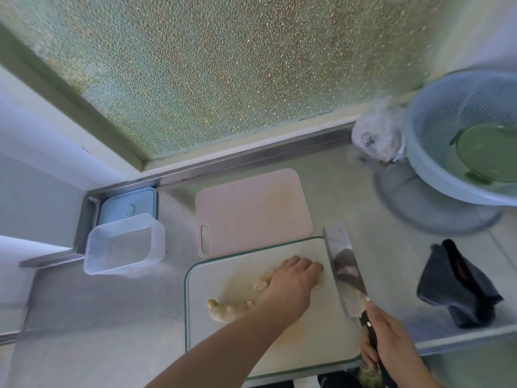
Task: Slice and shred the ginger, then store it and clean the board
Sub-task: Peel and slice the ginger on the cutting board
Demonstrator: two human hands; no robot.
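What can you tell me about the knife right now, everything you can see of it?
The knife is a broad cleaver-style blade of shiny metal with a dark riveted handle. The right hand grips the handle. The blade slants over the right edge of the white cutting board, tip pointing away, just right of the left hand. Whether its edge touches the board is unclear.

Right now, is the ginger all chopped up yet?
Not yet. The ginger lies mostly whole on the white board. The left hand holds it down while the right hand grips the knife beside it. Shredding, filling the empty clear box and cleaning the board remain.
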